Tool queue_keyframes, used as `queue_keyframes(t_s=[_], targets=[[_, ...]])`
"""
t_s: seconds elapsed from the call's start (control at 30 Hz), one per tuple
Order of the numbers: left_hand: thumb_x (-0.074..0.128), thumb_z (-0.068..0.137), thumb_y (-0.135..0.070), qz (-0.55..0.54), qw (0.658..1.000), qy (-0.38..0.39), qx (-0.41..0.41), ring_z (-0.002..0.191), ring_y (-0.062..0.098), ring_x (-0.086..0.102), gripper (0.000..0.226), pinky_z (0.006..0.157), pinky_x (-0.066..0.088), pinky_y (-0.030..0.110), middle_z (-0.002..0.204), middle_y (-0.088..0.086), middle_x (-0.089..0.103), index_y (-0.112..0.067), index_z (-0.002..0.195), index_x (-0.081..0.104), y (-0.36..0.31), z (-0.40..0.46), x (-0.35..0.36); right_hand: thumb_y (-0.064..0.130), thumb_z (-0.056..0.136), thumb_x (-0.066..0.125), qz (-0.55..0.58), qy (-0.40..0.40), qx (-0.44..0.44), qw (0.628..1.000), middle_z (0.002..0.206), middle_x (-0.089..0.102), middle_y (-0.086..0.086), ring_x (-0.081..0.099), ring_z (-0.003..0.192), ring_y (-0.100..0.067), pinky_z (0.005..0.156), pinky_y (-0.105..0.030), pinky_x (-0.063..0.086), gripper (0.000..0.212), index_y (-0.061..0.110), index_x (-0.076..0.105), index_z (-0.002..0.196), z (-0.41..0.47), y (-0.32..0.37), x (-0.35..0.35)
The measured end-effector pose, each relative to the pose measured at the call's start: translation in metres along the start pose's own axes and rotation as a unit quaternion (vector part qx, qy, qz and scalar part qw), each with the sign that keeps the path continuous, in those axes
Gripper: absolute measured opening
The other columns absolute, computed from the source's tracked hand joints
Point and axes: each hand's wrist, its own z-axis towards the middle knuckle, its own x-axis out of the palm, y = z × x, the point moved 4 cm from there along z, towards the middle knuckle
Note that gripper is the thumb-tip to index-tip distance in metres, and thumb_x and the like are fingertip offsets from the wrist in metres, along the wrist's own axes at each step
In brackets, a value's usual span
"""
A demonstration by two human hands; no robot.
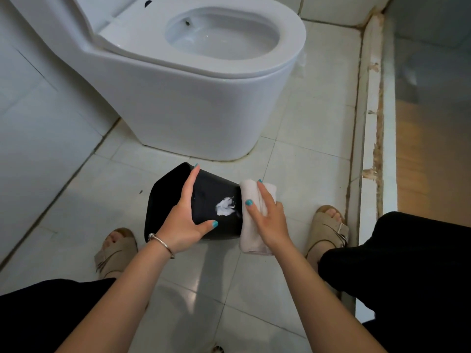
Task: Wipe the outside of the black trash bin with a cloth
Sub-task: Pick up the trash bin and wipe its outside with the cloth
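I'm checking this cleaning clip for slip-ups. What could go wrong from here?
The white smear on the black trash bin may just spread if the cloth drags across it. The left hand holds the tipped bin across its side, so a firm push from the right hand could twist it loose. The bin might bump the toilet close behind.

A floor of pale glossy tiles (300,159) with thin grout lines carries everything. A white toilet (193,103) stands on it at the far side. Two feet in beige sandals (116,247) rest on the tiles, and a stained raised curb (370,128) borders the right edge.
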Motion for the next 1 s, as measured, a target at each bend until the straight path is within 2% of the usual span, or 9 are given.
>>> queue_keyframes(t_s=[0.1, 0.2, 0.3, 0.4, 0.6, 0.73, 0.83, 0.93, 1.0], targets=[[0.076, 0.075, 0.001, 0.003, 1.000, 0.003, -0.001, 0.103, -0.032, 0.037, 0.114, 0.076, 0.038, -0.004, 0.123, -0.040, 0.026, -0.053, 0.144, 0.003, -0.001, 0.001, 0.002, 0.062, 0.091, 0.044, -0.039, -0.006, 0.018, 0.999, 0.124, 0.050, -0.005, 0.049, 0.100, -0.020, 0.085, -0.034, 0.041, 0.057, 0.061, 0.018, 0.142, 0.004, -0.001, 0.003], [0.077, 0.074, -0.002, 0.009, 1.000, 0.010, 0.001, 0.109, -0.024, 0.040, 0.115, 0.082, 0.039, -0.001, 0.130, -0.030, 0.033, -0.059, 0.141, 0.003, -0.003, 0.003, 0.006, 0.063, 0.090, 0.044, -0.041, -0.023, 0.017, 0.999, 0.125, 0.054, -0.005, 0.053, 0.109, -0.024, 0.092, -0.037, 0.044, 0.058, 0.060, 0.018, 0.142, 0.003, -0.005, 0.003], [0.077, 0.074, -0.004, 0.018, 1.000, 0.025, 0.001, 0.108, -0.021, 0.044, 0.115, 0.086, 0.041, 0.003, 0.131, -0.027, 0.037, -0.060, 0.141, 0.002, -0.005, 0.005, 0.007, 0.056, 0.092, 0.049, -0.012, -0.027, 0.010, 1.000, 0.127, 0.053, -0.002, 0.050, 0.107, -0.019, 0.088, -0.031, 0.042, 0.057, 0.057, 0.024, 0.142, -0.005, -0.007, 0.004], [0.077, 0.074, -0.002, 0.013, 1.000, 0.016, -0.001, 0.106, -0.027, 0.041, 0.114, 0.081, 0.041, 0.000, 0.129, -0.031, 0.033, -0.058, 0.142, 0.004, -0.001, 0.000, 0.000, 0.050, 0.092, 0.054, 0.002, -0.013, -0.006, 1.000, 0.125, 0.051, 0.004, 0.046, 0.103, -0.011, 0.086, -0.025, 0.038, 0.056, 0.054, 0.029, 0.143, -0.009, -0.006, 0.002], [0.078, 0.073, -0.001, -0.006, 1.000, -0.004, -0.006, 0.112, -0.028, 0.034, 0.113, 0.085, 0.039, -0.001, 0.131, -0.036, 0.027, -0.060, 0.140, 0.008, 0.003, -0.009, -0.004, 0.051, 0.092, 0.053, -0.011, -0.033, 0.021, 0.999, 0.132, 0.053, -0.004, 0.052, 0.113, -0.021, 0.087, -0.028, 0.040, 0.056, 0.053, 0.030, 0.143, -0.007, -0.014, 0.003], [0.077, 0.074, -0.001, -0.003, 1.000, -0.017, -0.006, 0.123, -0.009, 0.037, 0.112, 0.089, 0.040, 0.002, 0.141, -0.025, 0.026, -0.059, 0.140, 0.008, 0.004, -0.010, -0.004, 0.049, 0.091, 0.056, -0.011, 0.006, -0.033, 0.999, 0.127, 0.055, 0.000, 0.053, 0.112, -0.018, 0.089, -0.025, 0.041, 0.057, 0.053, 0.032, 0.142, -0.014, 0.003, 0.011], [0.078, 0.073, -0.001, -0.012, 1.000, -0.027, -0.010, 0.125, -0.003, 0.037, 0.113, 0.086, 0.041, 0.001, 0.143, -0.021, 0.025, -0.057, 0.142, 0.007, 0.010, -0.015, -0.014, 0.051, 0.091, 0.055, -0.039, -0.007, -0.018, 0.999, 0.129, 0.056, -0.003, 0.053, 0.114, -0.022, 0.089, -0.025, 0.041, 0.056, 0.054, 0.032, 0.142, -0.008, -0.004, 0.005], [0.076, 0.074, 0.001, -0.032, 0.999, -0.023, -0.013, 0.120, -0.008, 0.041, 0.112, 0.080, 0.044, 0.003, 0.139, -0.019, 0.028, -0.055, 0.143, 0.007, 0.011, -0.018, -0.012, 0.051, 0.092, 0.053, -0.034, -0.019, 0.003, 0.999, 0.133, 0.054, -0.005, 0.052, 0.115, -0.024, 0.093, -0.030, 0.044, 0.057, 0.051, 0.030, 0.144, -0.010, -0.008, 0.007], [0.074, 0.075, 0.002, -0.041, 0.999, -0.020, -0.016, 0.117, -0.014, 0.040, 0.111, 0.082, 0.045, 0.004, 0.135, -0.022, 0.030, -0.053, 0.144, 0.006, 0.011, -0.019, -0.006, 0.050, 0.092, 0.054, -0.021, -0.006, -0.020, 1.000, 0.134, 0.052, -0.003, 0.051, 0.117, -0.022, 0.095, -0.029, 0.043, 0.057, 0.052, 0.031, 0.143, -0.017, 0.001, 0.015]])
